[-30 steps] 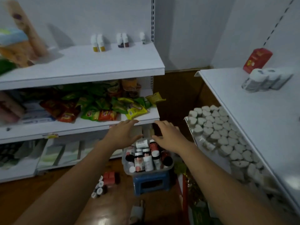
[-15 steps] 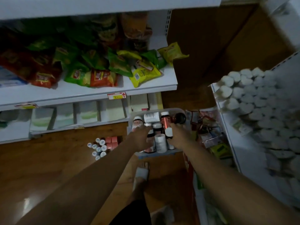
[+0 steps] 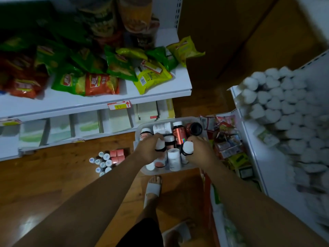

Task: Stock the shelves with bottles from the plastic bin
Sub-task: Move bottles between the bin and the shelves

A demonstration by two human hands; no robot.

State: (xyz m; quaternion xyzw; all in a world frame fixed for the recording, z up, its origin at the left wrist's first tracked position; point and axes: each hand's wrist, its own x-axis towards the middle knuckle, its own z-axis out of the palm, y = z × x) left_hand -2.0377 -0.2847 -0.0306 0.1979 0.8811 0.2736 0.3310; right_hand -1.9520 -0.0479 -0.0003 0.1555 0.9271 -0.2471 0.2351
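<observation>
The plastic bin (image 3: 179,119) sits at the centre of the frame, low down near the wooden floor (image 3: 53,175), and both hands are inside it. The left hand (image 3: 148,150) curls around a white-capped bottle (image 3: 159,144); the right hand (image 3: 202,152) grips a second white-capped bottle (image 3: 188,147). Neither bottle is clear of the bin yet.

Most of the work looks to be ahead: the bin is crowded with bottles, and no shelf in view shows bottles of this kind set out.

The bin is pale, translucent plastic with rounded corners. Inside are smooth cylinders: a glossy copper bottle (image 3: 179,134) with a dark cap, a dark round jar (image 3: 195,128) and a matte white tub (image 3: 174,158). At upper left, crinkly foil snack bags (image 3: 99,82) lie heaped on a flat white shelf (image 3: 124,97).
</observation>
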